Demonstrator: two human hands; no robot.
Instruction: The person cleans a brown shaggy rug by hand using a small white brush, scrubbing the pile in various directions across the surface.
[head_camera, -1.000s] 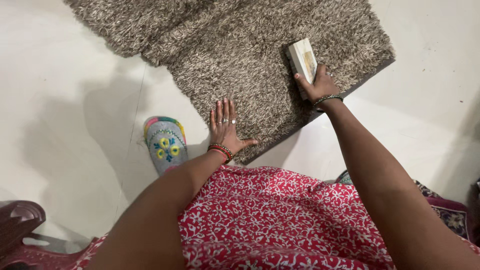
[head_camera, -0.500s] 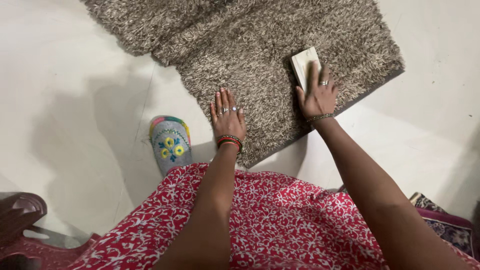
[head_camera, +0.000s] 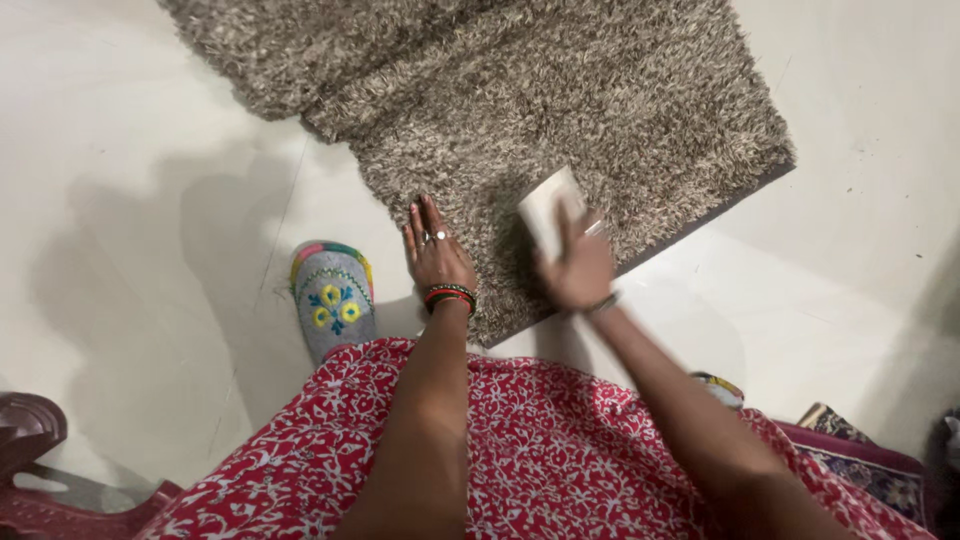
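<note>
Two hands low over shaggy grey-brown rug (head_camera: 560, 110): left hand (head_camera: 435, 255) flat, fingers spread, pressing near corner. Right hand (head_camera: 580, 265), blurred, closed around pale rectangular block (head_camera: 548, 205) just right of left; block's long axis pointing away, up-left across pile.

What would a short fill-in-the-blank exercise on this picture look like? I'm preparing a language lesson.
1. The left hand lies flat on the shaggy ____.
2. The right hand holds a pale rectangular ____ on the rug.
3. The embroidered slipper stands on the white ____.

Missing words: rug; block; floor
</note>
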